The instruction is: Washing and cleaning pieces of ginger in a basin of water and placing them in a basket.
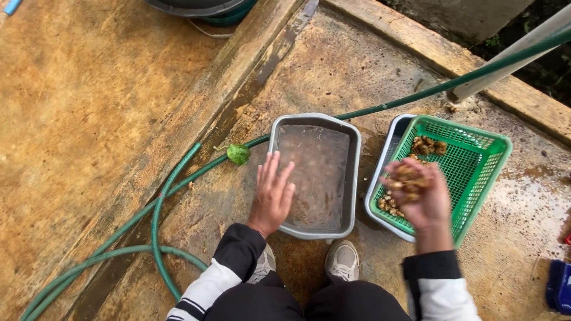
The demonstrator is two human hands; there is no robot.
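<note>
Right hand (pixel 419 196), fingers clutching muddy nuts (pixel 407 178) above the green basket (pixel 476 160), best rinses them low over the grey tub (pixel 315 175), left hand (pixel 272 193) spread open at its edge.

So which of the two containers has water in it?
The grey tub by the left hand; it holds murky water, unlike the green mesh basket, which holds brown lumps.

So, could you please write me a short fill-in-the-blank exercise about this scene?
1. The right hand holds a clump of brown pieces above the ____ basket.
2. The left hand hovers, fingers spread, at the edge of the grey ____.
3. A green ____ snakes across the wet concrete floor.

Missing words: green; tub; hose
</note>
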